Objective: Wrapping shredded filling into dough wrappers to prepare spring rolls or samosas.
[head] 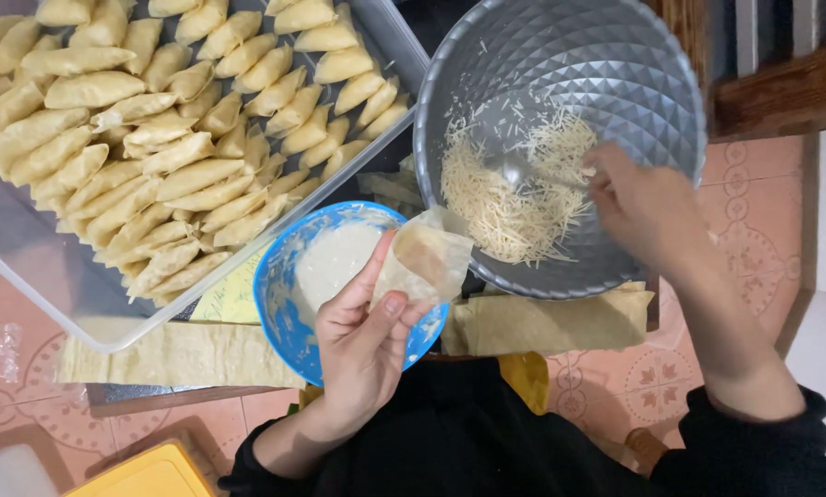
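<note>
Pale wrapper (pixel 424 260) sits unfilled, pinched between your left hand (pixel 362 340) fingers; right hand (pixel 648 207) fingers close on a spoon (pixel 523 170) in shredded cheese (pixel 514 198). Tray (pixel 54 285) already holds many folded pastries (pixel 155 129).

Not much here. A yellow paper slip (pixel 232 296) with faint writing sticks out from under the clear tray, left of the blue bowl. A crumpled clear plastic wrapper (pixel 4 348) lies on the floor at left.
</note>
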